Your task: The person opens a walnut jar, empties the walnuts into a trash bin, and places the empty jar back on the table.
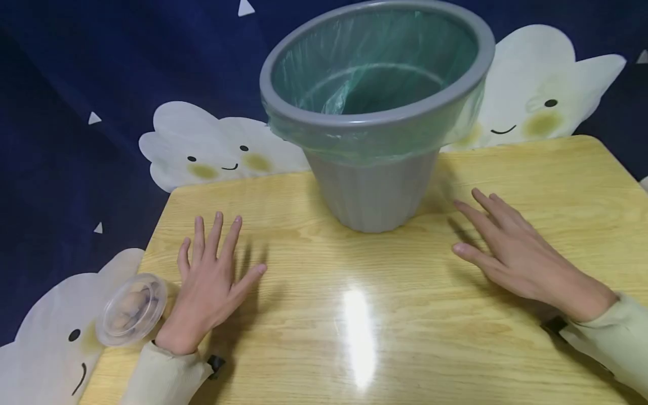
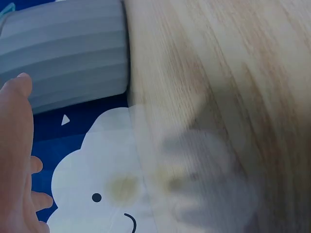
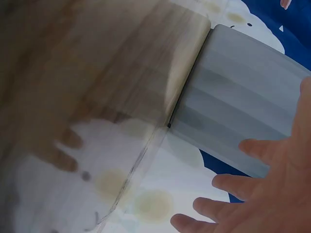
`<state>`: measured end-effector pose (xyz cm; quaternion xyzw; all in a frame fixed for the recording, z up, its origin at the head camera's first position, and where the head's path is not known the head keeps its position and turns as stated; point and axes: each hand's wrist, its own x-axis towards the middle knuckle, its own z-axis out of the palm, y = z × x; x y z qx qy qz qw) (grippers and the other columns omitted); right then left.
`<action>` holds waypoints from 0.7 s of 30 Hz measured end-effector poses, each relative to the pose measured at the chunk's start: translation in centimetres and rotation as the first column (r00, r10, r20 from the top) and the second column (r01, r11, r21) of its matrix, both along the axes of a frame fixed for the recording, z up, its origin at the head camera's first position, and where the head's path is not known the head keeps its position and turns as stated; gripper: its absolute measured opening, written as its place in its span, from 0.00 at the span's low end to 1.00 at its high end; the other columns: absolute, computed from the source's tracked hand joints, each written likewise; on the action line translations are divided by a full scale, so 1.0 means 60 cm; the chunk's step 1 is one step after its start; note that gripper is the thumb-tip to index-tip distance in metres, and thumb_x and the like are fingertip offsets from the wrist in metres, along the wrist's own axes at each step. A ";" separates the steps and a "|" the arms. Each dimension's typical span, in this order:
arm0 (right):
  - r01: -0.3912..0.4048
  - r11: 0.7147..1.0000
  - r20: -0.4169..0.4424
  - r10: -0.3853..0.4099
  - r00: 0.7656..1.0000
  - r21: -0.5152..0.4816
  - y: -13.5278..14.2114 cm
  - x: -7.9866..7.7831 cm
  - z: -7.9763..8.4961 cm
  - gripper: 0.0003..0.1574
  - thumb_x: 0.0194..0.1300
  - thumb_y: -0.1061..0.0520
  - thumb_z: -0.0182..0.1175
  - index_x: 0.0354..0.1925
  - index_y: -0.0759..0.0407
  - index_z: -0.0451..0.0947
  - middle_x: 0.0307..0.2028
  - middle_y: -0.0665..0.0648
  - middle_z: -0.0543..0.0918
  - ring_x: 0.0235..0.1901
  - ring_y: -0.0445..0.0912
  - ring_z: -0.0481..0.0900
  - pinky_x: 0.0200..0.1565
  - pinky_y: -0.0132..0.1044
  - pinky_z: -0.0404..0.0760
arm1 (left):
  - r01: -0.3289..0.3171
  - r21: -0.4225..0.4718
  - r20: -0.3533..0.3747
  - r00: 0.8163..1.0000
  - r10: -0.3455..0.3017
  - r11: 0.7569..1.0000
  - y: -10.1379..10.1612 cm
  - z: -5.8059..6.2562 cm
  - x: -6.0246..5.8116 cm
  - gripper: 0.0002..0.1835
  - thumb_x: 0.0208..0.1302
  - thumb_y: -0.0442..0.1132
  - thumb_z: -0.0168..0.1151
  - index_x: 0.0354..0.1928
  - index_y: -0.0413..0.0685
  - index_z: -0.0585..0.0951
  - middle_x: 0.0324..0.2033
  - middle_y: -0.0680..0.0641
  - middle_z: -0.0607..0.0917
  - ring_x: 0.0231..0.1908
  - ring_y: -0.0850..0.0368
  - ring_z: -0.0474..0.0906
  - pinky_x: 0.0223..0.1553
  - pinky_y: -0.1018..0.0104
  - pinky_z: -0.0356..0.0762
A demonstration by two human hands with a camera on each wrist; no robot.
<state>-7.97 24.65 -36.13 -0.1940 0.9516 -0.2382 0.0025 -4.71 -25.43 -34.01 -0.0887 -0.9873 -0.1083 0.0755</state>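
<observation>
A grey trash can with a green plastic bag lining it and folded over its rim stands upright at the back of the table. My left hand is at the left with its fingers spread, holding nothing. Close beside that hand's wrist is a round clear plastic container with roundish brown things inside, too unclear to name. To the right of the can, my right hand hovers over the table, fingers extended and apart from the can. Both wrist views show the can's ribbed side near the fingers.
The light wooden table is glossy and reflects a bright light. Behind it hangs a dark blue cloth with white triangles and smiling clouds. The table's left edge runs close by the clear container.
</observation>
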 end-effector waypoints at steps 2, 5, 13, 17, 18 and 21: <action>-0.011 1.000 -0.012 0.010 1.000 -0.004 -0.003 0.000 0.003 0.45 0.76 0.41 0.59 0.82 0.44 0.52 0.83 0.66 0.48 0.80 0.73 0.45 0.74 0.74 0.49 | 0.002 0.005 -0.024 1.000 -0.002 1.000 -0.003 0.003 0.000 0.48 0.70 0.69 0.55 0.84 0.63 0.48 0.84 0.43 0.44 0.84 0.36 0.28 0.74 0.25 0.37; -0.018 1.000 -0.022 0.017 1.000 -0.009 -0.005 0.001 0.005 0.44 0.76 0.42 0.59 0.82 0.44 0.54 0.82 0.66 0.50 0.79 0.74 0.47 0.73 0.74 0.51 | 0.008 0.010 -0.060 0.998 -0.008 1.000 -0.007 0.005 0.000 0.48 0.70 0.68 0.56 0.84 0.62 0.50 0.84 0.41 0.47 0.84 0.35 0.32 0.73 0.25 0.39; -0.012 1.000 -0.020 0.011 1.000 -0.018 -0.008 0.002 0.009 0.43 0.76 0.42 0.58 0.81 0.46 0.56 0.82 0.67 0.52 0.76 0.74 0.55 0.67 0.74 0.59 | -0.007 0.018 -0.109 0.994 0.009 1.000 -0.020 0.009 0.006 0.46 0.70 0.68 0.57 0.82 0.58 0.56 0.82 0.38 0.53 0.83 0.33 0.39 0.71 0.27 0.44; -0.005 1.000 -0.013 0.005 1.000 -0.005 -0.017 0.001 0.014 0.42 0.76 0.40 0.58 0.80 0.50 0.58 0.81 0.67 0.55 0.76 0.72 0.57 0.67 0.72 0.62 | -0.029 0.021 -0.108 0.994 0.031 0.999 -0.031 0.011 0.010 0.45 0.71 0.66 0.57 0.82 0.56 0.57 0.81 0.37 0.55 0.82 0.32 0.41 0.69 0.26 0.45; -0.007 1.000 -0.016 0.007 1.000 -0.003 -0.020 0.001 0.015 0.42 0.76 0.40 0.58 0.80 0.50 0.59 0.80 0.67 0.56 0.75 0.71 0.58 0.66 0.71 0.62 | -0.035 0.020 -0.104 0.994 0.037 0.999 -0.033 0.012 0.011 0.44 0.72 0.66 0.56 0.82 0.56 0.57 0.81 0.36 0.55 0.82 0.32 0.41 0.69 0.25 0.45; -0.018 1.000 -0.036 0.018 0.999 -0.005 -0.028 0.003 0.017 0.41 0.75 0.40 0.59 0.78 0.51 0.61 0.79 0.67 0.59 0.74 0.70 0.61 0.66 0.70 0.64 | -0.048 0.024 -0.093 0.994 0.050 0.999 -0.040 0.016 0.011 0.43 0.73 0.64 0.55 0.81 0.54 0.57 0.80 0.35 0.56 0.82 0.31 0.41 0.68 0.24 0.44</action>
